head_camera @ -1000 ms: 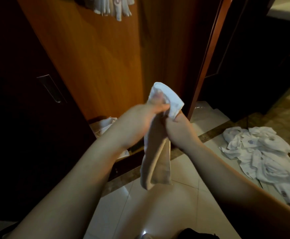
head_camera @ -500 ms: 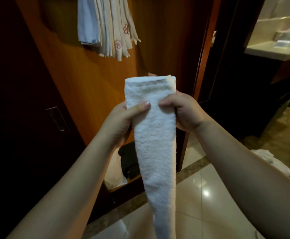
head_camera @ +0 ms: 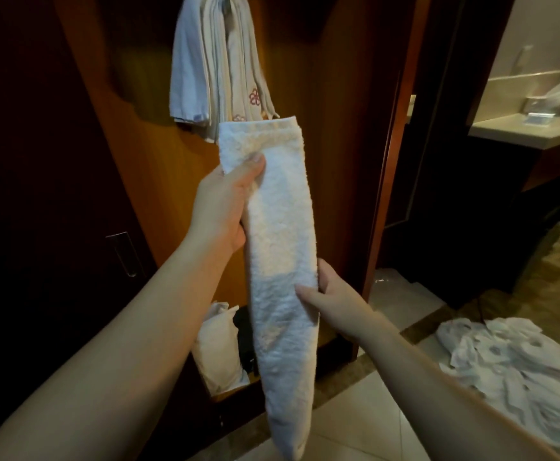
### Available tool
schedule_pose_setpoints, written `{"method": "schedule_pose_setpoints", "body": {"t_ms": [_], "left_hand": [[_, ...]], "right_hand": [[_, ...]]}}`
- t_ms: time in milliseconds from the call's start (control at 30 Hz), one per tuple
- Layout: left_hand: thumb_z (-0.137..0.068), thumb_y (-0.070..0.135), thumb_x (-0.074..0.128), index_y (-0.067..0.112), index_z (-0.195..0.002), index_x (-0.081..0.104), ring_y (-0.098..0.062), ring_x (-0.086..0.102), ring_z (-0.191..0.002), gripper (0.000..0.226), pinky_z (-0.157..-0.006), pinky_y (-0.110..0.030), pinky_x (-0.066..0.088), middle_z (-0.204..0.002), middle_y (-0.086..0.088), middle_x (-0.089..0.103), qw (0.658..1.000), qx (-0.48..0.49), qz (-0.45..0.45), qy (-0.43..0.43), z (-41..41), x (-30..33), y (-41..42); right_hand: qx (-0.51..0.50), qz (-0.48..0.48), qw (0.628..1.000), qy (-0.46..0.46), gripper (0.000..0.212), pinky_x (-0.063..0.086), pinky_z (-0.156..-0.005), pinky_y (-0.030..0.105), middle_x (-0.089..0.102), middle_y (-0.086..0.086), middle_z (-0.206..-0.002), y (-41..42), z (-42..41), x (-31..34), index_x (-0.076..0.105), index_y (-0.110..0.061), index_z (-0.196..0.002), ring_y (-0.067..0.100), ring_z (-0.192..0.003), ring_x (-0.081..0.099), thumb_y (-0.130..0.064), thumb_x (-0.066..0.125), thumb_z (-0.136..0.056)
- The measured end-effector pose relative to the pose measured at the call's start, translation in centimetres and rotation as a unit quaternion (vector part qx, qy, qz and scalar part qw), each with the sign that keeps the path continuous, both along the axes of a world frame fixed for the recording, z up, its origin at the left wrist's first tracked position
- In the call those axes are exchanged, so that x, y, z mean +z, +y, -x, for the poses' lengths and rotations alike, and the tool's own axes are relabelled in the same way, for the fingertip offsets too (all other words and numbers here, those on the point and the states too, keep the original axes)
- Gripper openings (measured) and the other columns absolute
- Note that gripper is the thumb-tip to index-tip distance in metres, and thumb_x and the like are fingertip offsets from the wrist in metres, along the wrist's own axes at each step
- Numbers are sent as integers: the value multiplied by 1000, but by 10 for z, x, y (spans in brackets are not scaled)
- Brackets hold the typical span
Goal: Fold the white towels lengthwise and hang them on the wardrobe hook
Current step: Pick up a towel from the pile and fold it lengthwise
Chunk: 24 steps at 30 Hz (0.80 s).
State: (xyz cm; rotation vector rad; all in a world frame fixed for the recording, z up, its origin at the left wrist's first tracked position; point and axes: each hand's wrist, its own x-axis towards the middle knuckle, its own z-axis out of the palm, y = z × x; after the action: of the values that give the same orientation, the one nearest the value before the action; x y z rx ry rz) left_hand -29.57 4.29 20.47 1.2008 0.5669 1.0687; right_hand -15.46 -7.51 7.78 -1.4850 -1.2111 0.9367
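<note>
A folded white towel (head_camera: 280,247) hangs as a long, narrow strip, its long axis near vertical, between a person's two hands. The left hand (head_camera: 220,207) pinches it near the top edge, thumb pressed across the face; the right hand (head_camera: 330,299) grips its right edge lower down. The towels already on the wardrobe hook (head_camera: 215,61) hang directly above the left hand, the nearer of the two, just past the strip's top edge. The cloth looks thick, nubbly and evenly folded, tapering slightly toward its free lower end.
</note>
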Motion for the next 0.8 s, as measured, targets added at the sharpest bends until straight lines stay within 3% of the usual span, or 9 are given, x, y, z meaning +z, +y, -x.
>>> {"method": "schedule_pose_setpoints", "body": {"t_ms": [67,133,200,267,400,500,567,700,800], "left_hand": [[-87,30,77,22,-112,68,-22,76,-93,28,-79,-49,61,-101,0,78,1000,8,2,7,-1,6,5],[-87,31,77,22,-112,68,-22,76,-93,27,-79,-50,61,-101,0,78,1000,8,2,11,-1,12,9],[-87,31,77,22,-112,67,-22,76,-92,28,-79,-50,61,-101,0,78,1000,3,5,12,-1,18,12],[-87,30,77,21,-112,67,-23,76,-91,28,-76,-49,62,-99,-1,78,1000,-4,8,9,-2,24,14],[-88,23,75,17,-114,64,-26,76,-91,29,-73,-49,62,-99,-4,78,999,-27,24,-4,-3,36,15],[-88,22,75,17,-115,62,-27,76,-89,30,-71,-51,62,-97,-6,78,999,-38,38,-5,-4,44,18],[-88,21,75,16,-115,61,-29,76,-88,31,-70,-51,62,-95,-7,78,998,-46,48,-9,-6,49,22],[-87,19,76,17,-114,58,-29,76,-82,33,-65,-52,62,-88,-7,78,997,-43,65,-6,-16,59,30],[-87,19,75,17,-114,57,-29,76,-80,32,-65,-53,61,-86,-8,77,996,-45,74,3,-25,63,38]], "right_hand": [[-7,-19,1000,-15,89,51,-106,44,56,-9,-143,2,3,-2,27,-36,-151,8,-120,63,-61,62,-74],[-21,-49,998,-28,84,54,-101,34,55,-10,-145,5,6,-3,13,-47,-153,4,-116,64,-56,55,-81],[-40,-77,995,-48,64,55,-83,19,60,-14,-137,6,8,-1,17,-60,-143,-2,-104,67,-47,49,-89],[-66,-92,990,-82,53,56,-70,18,63,-21,-124,6,11,2,22,-65,-134,1,-94,69,-41,44,-92],[-71,-107,990,-49,55,57,-70,20,67,-22,-116,8,8,9,24,-67,-135,3,-95,70,-35,47,-97],[-52,-83,990,103,68,57,-94,39,66,-8,-129,10,-1,14,34,-45,-147,15,-109,69,-30,62,-87],[-15,-57,985,163,62,58,-93,42,67,7,-128,9,-6,19,50,-20,-140,24,-110,70,-31,67,-81],[52,-3,984,170,90,55,-97,45,73,8,-120,9,-7,25,59,-16,-129,27,-112,70,-54,90,-53],[85,41,978,188,70,58,-89,38,75,8,-115,13,-12,25,62,-12,-124,27,-110,71,-36,88,-63]]}}
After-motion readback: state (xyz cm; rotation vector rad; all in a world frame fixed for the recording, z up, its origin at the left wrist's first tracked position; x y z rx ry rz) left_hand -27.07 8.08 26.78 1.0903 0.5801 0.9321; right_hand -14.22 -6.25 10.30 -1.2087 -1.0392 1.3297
